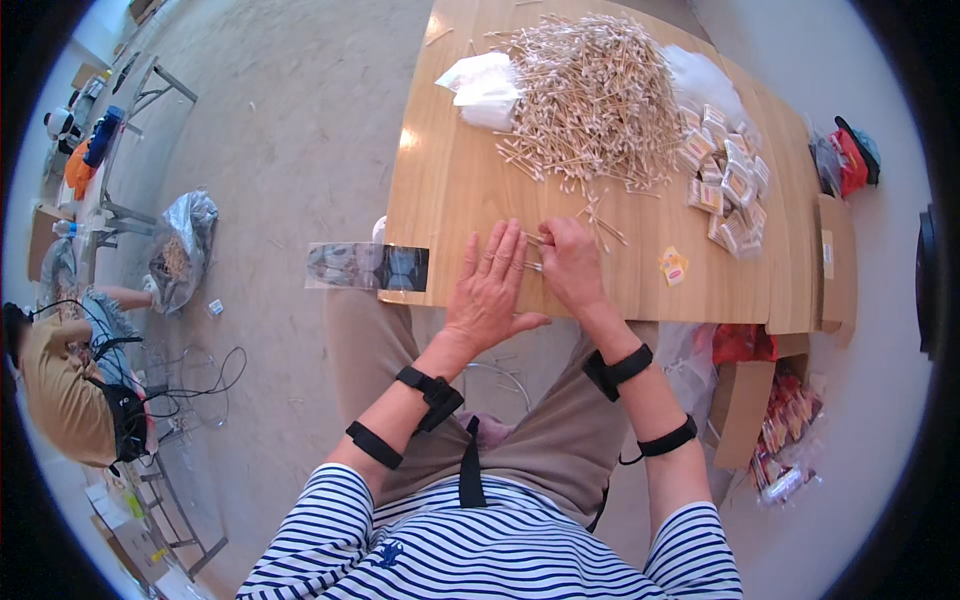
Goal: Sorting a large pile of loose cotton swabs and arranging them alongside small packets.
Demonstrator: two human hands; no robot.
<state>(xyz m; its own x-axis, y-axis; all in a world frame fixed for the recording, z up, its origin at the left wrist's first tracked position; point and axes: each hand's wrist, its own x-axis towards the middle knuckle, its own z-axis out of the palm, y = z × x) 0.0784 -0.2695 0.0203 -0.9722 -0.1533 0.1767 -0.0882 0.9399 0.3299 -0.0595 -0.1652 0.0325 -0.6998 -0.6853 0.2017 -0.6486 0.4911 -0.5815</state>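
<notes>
My left hand (pixel 487 285) lies flat on the wooden table (pixel 440 200) near its front edge, fingers stretched out and thumb pointing right. Just right of it, my right hand (pixel 570 262) is closed, its fingers curled down at the tabletop. A few cotton swabs (pixel 534 266) show in the gap between the hands, some running under the right hand's fingers, which seem to pinch them. Beyond both hands rises a big heap of loose cotton swabs (pixel 600 95), with a few strays (pixel 608 228) at its near side.
Small filled packs (pixel 735 185) pile up right of the heap. Yellow-orange cards (pixel 673 266) lie nearer. White plastic bags (pixel 485 85) flank the heap. A dark printed sheet (pixel 370 267) overhangs the left corner. Cardboard boxes (pixel 745 410) stand below right. Another person (pixel 70 390) sits far left.
</notes>
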